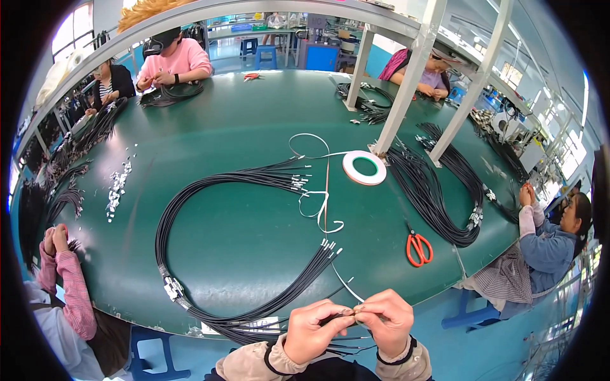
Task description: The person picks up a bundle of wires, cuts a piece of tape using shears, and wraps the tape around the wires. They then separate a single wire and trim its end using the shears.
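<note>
My left hand (311,330) and my right hand (386,319) meet at the table's near edge, fingertips pinched together on the end of a thin black cable (340,317). A white strip of tape (346,282) runs from my right fingers up toward the white tape roll (364,167). A big bundle of black cables (190,197) curves in a loop across the green table (241,127), its metal-tipped ends (329,247) lying just above my hands.
Orange-handled scissors (419,247) lie to the right. Another black cable bundle (432,197) sits beyond them. Small metal parts (117,187) are scattered at the left. White frame posts (406,82) stand on the table. Several other people work around its edges.
</note>
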